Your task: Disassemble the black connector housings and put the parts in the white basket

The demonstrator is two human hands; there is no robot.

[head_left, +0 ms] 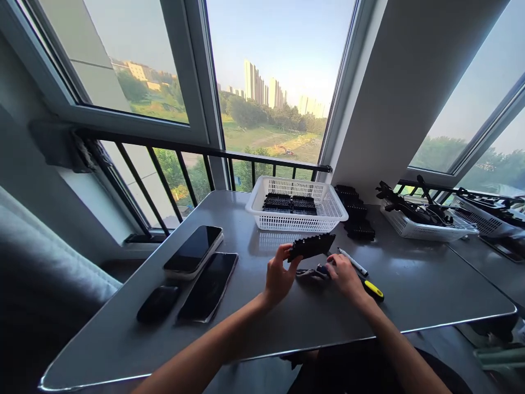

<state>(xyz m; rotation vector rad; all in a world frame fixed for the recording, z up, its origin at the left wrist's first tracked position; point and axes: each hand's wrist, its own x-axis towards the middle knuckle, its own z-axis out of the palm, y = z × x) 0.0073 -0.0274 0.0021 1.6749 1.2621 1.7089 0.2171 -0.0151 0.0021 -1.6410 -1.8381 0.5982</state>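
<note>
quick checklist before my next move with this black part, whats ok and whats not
1. Black part secure: ok, pinched between the left hand's thumb and fingers, raised off the surface.
2. Right hand grip: cannot tell; its fingertips are by the grey tool, but contact is unclear.
3. Space between the hands free of tools: not ok, the grey tool lies there.
4. White basket upright and uncovered: ok, with dark parts lying inside.
5. Right hand's surroundings free of loose items: not ok, a white pen and a yellow-black handle lie close by.
6. Phones apart from both hands: ok, off to the left.
</note>
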